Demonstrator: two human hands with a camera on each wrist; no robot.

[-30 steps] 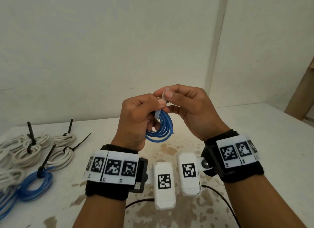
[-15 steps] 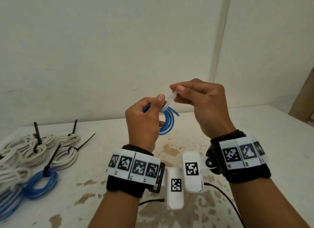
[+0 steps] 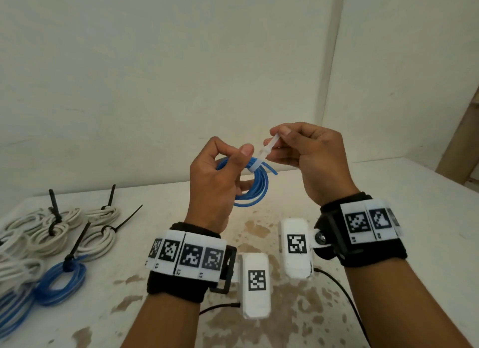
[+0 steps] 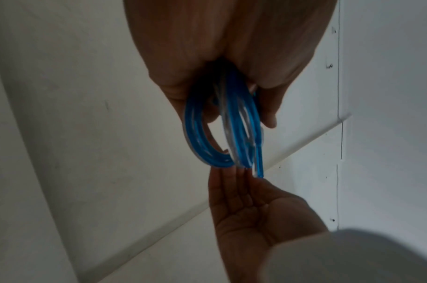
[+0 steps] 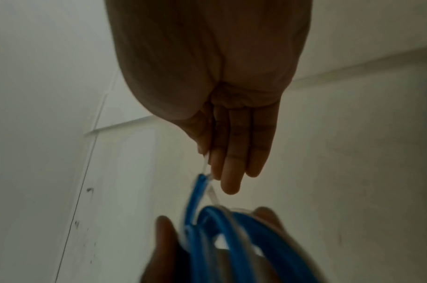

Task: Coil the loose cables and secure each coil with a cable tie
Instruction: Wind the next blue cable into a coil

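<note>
Left hand [image 3: 215, 181] grips glossy blue coil [image 3: 255, 189]; right hand [image 3: 311, 153] pinches translucent white tie [image 3: 267, 150]

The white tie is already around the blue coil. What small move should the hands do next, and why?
Probably the right hand should pull the tail of the white cable tie further while the left hand holds the blue coil steady. The tie is looped around the strands with its tail through the head, but the strands still fan apart at the free end, so the loop seems not fully tight.
</note>
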